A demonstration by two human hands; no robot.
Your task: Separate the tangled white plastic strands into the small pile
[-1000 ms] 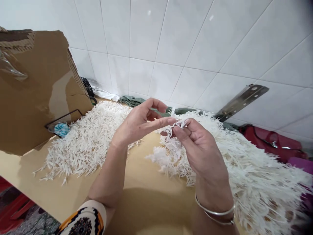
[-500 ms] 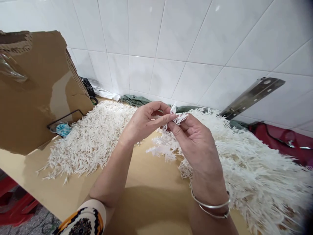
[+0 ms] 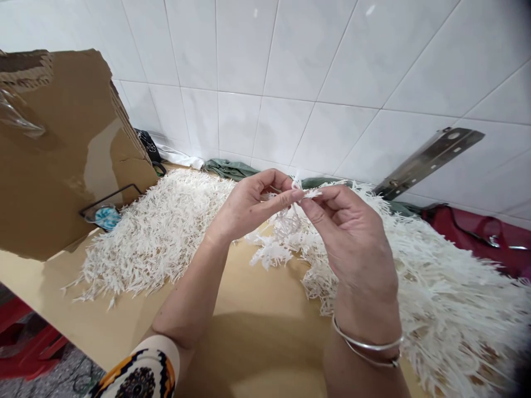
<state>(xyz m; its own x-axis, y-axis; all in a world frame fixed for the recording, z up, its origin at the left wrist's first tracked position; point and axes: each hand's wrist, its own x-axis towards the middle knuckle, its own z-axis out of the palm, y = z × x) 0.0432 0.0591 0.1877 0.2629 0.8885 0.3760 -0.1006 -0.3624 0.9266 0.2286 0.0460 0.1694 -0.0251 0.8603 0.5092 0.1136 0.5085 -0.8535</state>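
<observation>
Left hand (image 3: 249, 207) and right hand (image 3: 352, 237), both grips pinched on white sprig (image 3: 306, 193), above table (image 3: 249, 309), piles (image 3: 157, 232) either side.

We see a tan table (image 3: 249, 342) against the tiled wall. On its left lies a heap of loose white plastic slivers (image 3: 153, 232); on its right a larger heap of branched white plastic pieces (image 3: 435, 298) spreads to the near edge. At far left a cardboard box (image 3: 62, 149) stands, a wire frame (image 3: 110, 200) beside it. Green cloth (image 3: 228, 168) lies along the far edge.
</observation>
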